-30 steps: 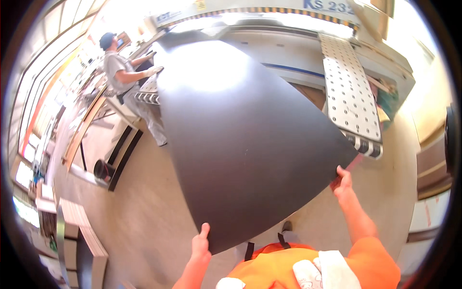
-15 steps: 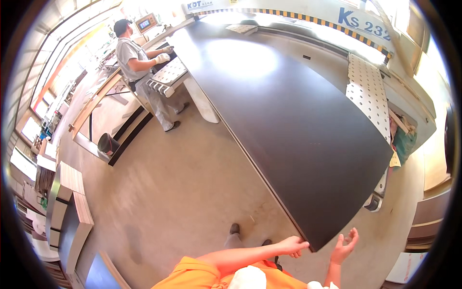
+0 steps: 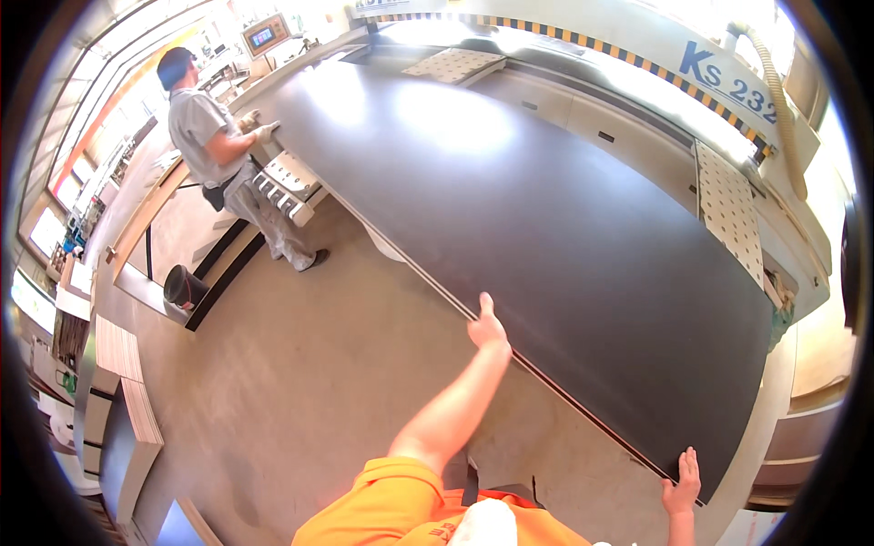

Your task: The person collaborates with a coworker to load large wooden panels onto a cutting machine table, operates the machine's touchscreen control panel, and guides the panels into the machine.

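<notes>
Head view: big dark panel (image 3: 546, 209) lies flat across the machine bed (image 3: 637, 100), its near long edge running diagonally from upper left to lower right, pale core layer visible along that edge; left hand (image 3: 488, 328) rests on the near edge about midway, fingers over the top face, thumb on the edge side — gripping the panel edge; right hand (image 3: 683, 480) at the panel's near right corner, fingers spread and pointing up against the corner — touching it, whether it actually grips cannot be told; both forearms come in from the lower edge, orange shirt (image 3: 401, 510) at the bottom; a co-worker (image 3: 214, 150) in grey stands at the far left end of the panel, gloved hands on its edge, beside a roller support (image 3: 287, 187); two perforated pale plates (image 3: 728, 214) sit on the machine — one at the right by the panel's far edge, one at the top; a ribbed hose (image 3: 783, 91) hangs at upper right; a black bin (image 3: 182, 287) stands on the concrete floor (image 3: 300, 391) left of centre; stacked boards (image 3: 118, 364) lie along the left rim.
</notes>
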A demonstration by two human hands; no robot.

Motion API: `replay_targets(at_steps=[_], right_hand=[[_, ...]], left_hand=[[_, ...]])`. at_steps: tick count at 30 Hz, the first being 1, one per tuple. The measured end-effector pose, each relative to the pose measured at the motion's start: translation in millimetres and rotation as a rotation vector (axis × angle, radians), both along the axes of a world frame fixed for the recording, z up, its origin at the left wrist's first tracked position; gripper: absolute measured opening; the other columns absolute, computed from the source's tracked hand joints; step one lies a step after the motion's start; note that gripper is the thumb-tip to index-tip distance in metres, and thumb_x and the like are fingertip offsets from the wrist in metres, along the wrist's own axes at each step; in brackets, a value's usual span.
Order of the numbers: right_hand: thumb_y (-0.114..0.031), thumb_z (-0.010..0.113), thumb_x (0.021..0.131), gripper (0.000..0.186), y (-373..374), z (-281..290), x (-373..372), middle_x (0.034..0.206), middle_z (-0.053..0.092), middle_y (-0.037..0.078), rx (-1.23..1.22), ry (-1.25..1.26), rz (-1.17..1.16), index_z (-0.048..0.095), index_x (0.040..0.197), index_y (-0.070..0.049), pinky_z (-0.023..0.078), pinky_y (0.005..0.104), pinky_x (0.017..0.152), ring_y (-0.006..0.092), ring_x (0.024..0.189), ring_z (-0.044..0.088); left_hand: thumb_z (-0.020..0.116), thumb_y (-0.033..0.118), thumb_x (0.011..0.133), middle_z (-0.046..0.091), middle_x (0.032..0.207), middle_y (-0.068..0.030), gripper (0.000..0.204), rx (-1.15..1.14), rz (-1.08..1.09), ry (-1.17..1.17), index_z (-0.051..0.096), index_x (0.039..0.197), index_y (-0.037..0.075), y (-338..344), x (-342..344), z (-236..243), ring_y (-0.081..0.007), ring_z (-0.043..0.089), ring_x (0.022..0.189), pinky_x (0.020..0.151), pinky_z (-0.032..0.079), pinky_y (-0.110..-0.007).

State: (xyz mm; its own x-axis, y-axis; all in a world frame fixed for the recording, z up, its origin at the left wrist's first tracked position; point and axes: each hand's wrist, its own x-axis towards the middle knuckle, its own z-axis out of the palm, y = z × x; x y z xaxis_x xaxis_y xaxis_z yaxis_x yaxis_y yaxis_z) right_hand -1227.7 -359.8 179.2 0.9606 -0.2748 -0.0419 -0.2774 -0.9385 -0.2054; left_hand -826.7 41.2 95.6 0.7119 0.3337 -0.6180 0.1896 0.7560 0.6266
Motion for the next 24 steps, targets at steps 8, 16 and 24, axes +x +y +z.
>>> replay_targets(at_steps=[8, 16, 24], right_hand=[[0.008, 0.064, 0.069, 0.077, -155.2, -9.0, 131.4, 0.151, 0.033, 0.020, -0.112, 0.157, -0.185, 0.039, 0.141, 0.004, 0.029, 0.0387, 0.115, 0.0359, 0.138, 0.034], [0.005, 0.067, 0.072, 0.076, -324.6, -28.1, 323.4, 0.149, 0.038, 0.019, -0.187, 0.152, -0.283, 0.039, 0.143, -0.001, 0.030, 0.0358, 0.115, 0.0327, 0.136, 0.039], [-0.008, 0.067, 0.085, 0.032, -297.8, -99.9, 531.8, 0.099, 0.063, 0.009, 0.844, -0.558, -0.461, 0.060, 0.116, -0.003, 0.051, 0.0298, 0.082, 0.0188, 0.088, 0.063]], left_hand=[[0.070, 0.046, 0.086, 0.065, 0.116, -0.0131, 0.064, 0.137, -0.074, 0.249, 0.061, 0.114, -0.010, -118.6, 48.9, 10.6, -0.0204, 0.060, 0.103, 0.091, 0.046, -0.033], [0.066, 0.061, 0.082, 0.065, 0.105, -0.0127, 0.075, -0.064, -0.234, 0.313, 0.057, 0.110, -0.009, -226.7, 140.2, 9.5, -0.0225, 0.065, 0.092, 0.080, 0.052, -0.034], [0.062, 0.046, 0.091, 0.066, 0.108, -0.0106, 0.053, -0.356, -0.333, 0.096, 0.055, 0.114, 0.000, -323.2, 273.7, 26.8, -0.0251, 0.066, 0.095, 0.091, 0.054, -0.041]])
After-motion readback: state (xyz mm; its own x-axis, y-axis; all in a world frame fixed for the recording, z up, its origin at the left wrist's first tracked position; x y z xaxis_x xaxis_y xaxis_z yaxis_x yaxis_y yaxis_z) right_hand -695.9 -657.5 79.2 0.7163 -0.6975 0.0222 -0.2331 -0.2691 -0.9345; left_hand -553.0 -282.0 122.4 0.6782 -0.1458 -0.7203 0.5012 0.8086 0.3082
